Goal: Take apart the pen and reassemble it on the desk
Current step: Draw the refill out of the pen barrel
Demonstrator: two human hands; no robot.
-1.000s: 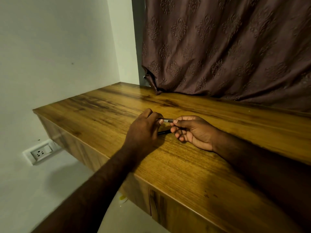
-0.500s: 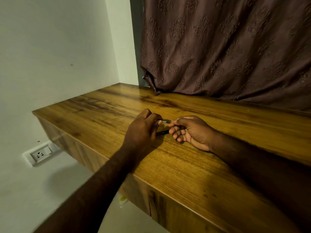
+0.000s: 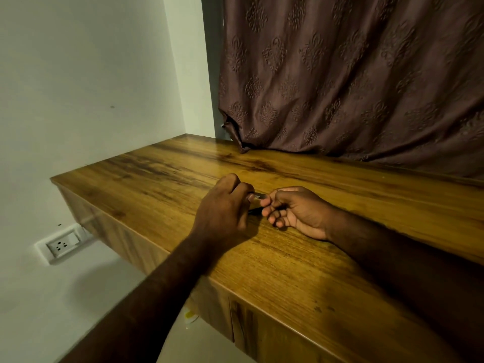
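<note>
A brown patterned curtain (image 3: 353,74) hangs down to the back edge of the wooden surface (image 3: 340,200), and the work goes on nearer the front edge, well in from the left corner. Both forearms lie low, the right one on the wood, probably to steady the fine finger work. The left hand (image 3: 222,213) shows its back to the camera, its fingers curled in and pinching one end of the pen (image 3: 258,203), a short silver piece (image 3: 259,196). The right hand (image 3: 296,210) lies on its side with thumb and forefinger nipping the other end, its other fingers loosely curled. This opposed hold looks suited to twisting or pulling the parts along one line. A dark piece (image 3: 255,210) shows just below, between the hands, and I cannot tell which hand holds it
</note>
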